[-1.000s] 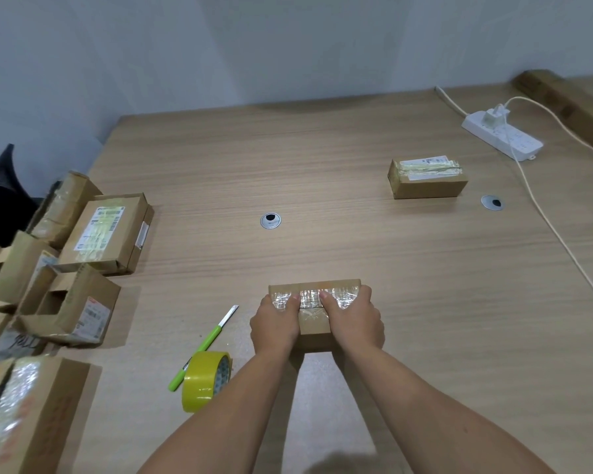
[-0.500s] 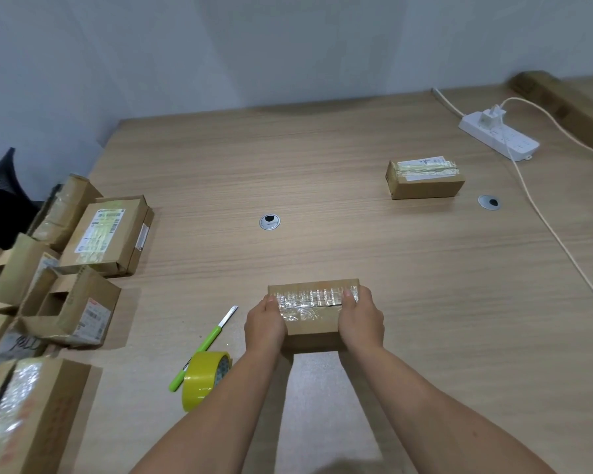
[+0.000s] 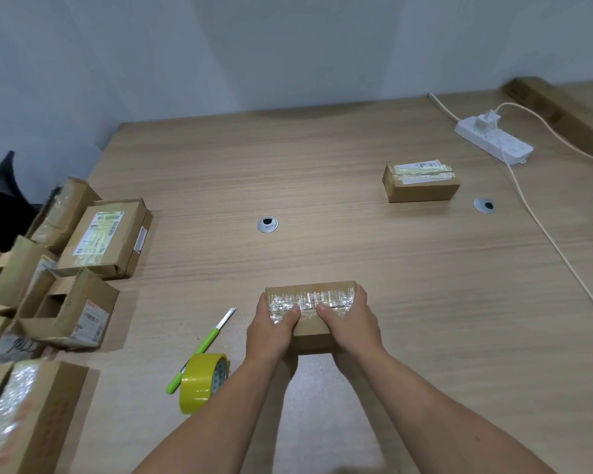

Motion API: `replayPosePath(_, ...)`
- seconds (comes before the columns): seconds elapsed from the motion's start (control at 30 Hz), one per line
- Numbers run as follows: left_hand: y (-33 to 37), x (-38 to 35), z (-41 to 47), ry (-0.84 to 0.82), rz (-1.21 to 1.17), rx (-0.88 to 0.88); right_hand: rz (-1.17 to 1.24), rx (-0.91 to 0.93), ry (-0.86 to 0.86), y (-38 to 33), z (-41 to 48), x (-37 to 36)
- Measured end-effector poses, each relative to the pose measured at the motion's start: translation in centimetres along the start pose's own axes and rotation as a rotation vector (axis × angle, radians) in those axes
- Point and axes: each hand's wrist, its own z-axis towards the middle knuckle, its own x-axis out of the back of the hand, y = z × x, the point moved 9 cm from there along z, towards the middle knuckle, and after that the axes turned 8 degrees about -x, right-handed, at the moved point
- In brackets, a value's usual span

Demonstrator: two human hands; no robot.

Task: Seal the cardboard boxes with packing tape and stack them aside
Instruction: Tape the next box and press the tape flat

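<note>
Squarely held: taped cardboard box [image 3: 311, 332] on the tabletop [image 3: 322, 200].
Head view: long axis left-right, left hand [image 3: 271, 328] and right hand [image 3: 349, 323] each curled round one end, thumbs on the tape [image 3: 308, 298]; sealed box [image 3: 421, 183] lies ahead-right, nearer the right hand.

Only the person's two arms and hands are in view. The left forearm [image 3: 220, 405] comes in at about 7 o'clock and the right forearm [image 3: 425, 405] at about 5 o'clock. Both are bare from the picture's lower edge up to the wrist. Each looks broad near that edge and tapers toward the wrist. The left hand [image 3: 271, 331] and the right hand [image 3: 351, 325] are bare as well, with their backs and knuckles toward the camera. One thumb [image 3: 290, 314] of each hand shows; the nails are too small to judge.
</note>
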Motion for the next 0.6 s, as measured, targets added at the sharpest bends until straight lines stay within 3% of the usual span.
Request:
replayPosePath(0.17, -1.6, -0.3, 0.5, -0.037, -0.079, 0.092, 0.010, 0.003, -0.019, 0.1, 0.2, -0.1)
replayPosePath(0.6, -2.4, -0.4, 1.4, -0.090, -0.260, 0.119, 0.059, -0.008, -0.047, 0.3, 0.4, 0.0)
